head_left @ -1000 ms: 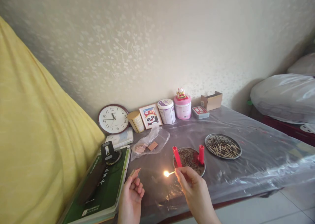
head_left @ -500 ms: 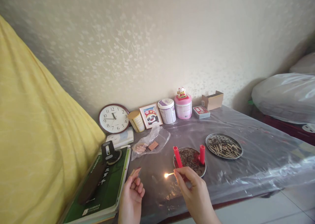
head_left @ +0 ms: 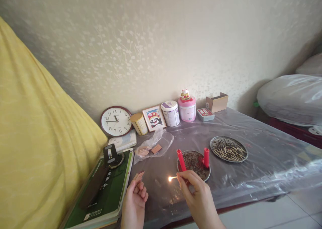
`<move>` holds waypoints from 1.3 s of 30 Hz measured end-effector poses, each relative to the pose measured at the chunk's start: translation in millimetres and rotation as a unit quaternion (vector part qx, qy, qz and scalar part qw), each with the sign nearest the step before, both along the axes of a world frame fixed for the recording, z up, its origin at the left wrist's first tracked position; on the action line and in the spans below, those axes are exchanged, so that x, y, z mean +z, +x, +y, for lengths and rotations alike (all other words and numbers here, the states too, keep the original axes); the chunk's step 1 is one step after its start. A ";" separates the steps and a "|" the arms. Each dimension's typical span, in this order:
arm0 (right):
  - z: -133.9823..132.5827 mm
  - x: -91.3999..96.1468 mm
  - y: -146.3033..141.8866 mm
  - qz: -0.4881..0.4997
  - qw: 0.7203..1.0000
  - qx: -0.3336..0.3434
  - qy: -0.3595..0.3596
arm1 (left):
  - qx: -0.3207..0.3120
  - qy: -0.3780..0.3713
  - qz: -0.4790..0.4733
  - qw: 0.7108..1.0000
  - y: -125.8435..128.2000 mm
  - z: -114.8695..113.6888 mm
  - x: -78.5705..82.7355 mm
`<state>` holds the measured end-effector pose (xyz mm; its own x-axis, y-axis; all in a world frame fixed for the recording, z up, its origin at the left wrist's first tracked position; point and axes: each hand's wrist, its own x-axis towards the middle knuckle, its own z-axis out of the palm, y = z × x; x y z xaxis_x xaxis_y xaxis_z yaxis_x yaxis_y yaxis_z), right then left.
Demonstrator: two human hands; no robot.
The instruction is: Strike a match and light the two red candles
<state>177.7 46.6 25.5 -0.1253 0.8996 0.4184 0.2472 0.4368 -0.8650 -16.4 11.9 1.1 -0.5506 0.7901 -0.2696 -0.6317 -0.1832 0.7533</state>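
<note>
The match (head_left: 173,178) is already burning, pinched in the right hand (head_left: 198,195) just at seven o'clock of the near plate (head_left: 206,176), while the left hand (head_left: 134,202) is curled round a small matchbox (head_left: 139,176). Neither red candle, the left one (head_left: 181,160) or the right one (head_left: 206,157), shows a flame, so the lighting itself looks undone.

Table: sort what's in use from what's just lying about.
In use:
right hand pinching a lit match
left hand holding a matchbox
two red candles on a near tray

Lying about:
far tray of matches
clock
tins
panda picture
plastic bag
green book
</note>
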 end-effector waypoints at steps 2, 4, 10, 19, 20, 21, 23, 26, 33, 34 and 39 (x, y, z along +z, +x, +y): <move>-0.5 0.3 0.3 0.000 1.000 0.001 -0.001 | 0.003 -0.002 0.002 1.000 0.5 0.1 -0.2; -1.0 0.6 0.6 -0.001 1.000 0.001 -0.001 | 0.004 -0.002 0.004 1.000 0.8 0.3 -0.1; -0.6 0.5 0.7 0.000 1.000 0.004 0.006 | 0.001 -0.007 0.005 1.000 0.8 0.3 1.2; 4.9 3.3 -2.5 0.010 1.000 0.002 0.009 | 0.008 -0.010 0.003 1.000 0.5 0.4 -2.2; 5.7 4.2 -3.2 0.011 1.000 0.000 0.013 | 0.008 -0.012 0.005 1.000 0.5 0.4 -2.4; 6.4 5.1 -3.8 0.011 1.000 -0.002 0.018 | 0.008 -0.013 0.006 1.000 0.5 0.4 -2.6; 7.6 6.7 -4.5 0.010 0.999 -0.006 0.034 | 0.008 -0.012 0.008 1.000 0.4 0.5 -2.8; 9.2 8.8 -4.3 0.008 0.997 -0.007 0.072 | 0.008 -0.013 0.000 1.000 0.0 1.0 -3.2; 11.4 22.7 -1.2 0.046 0.994 -0.021 0.099 | 0.014 -0.022 -0.005 1.000 -3.2 2.7 -5.4; 11.2 25.7 -0.6 0.053 0.993 -0.028 0.097 | 0.014 -0.024 -0.005 1.000 -3.5 2.6 -5.5; 9.7 34.9 3.5 0.073 0.995 -0.054 0.045 | 0.010 -0.025 -0.002 1.000 -3.3 0.8 -3.1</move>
<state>181.1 56.3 60.4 0.0383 0.8624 0.5048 0.1719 0.4919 -0.8535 -19.8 12.8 -1.9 -0.5649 0.7648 -0.3098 -0.6308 -0.1582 0.7597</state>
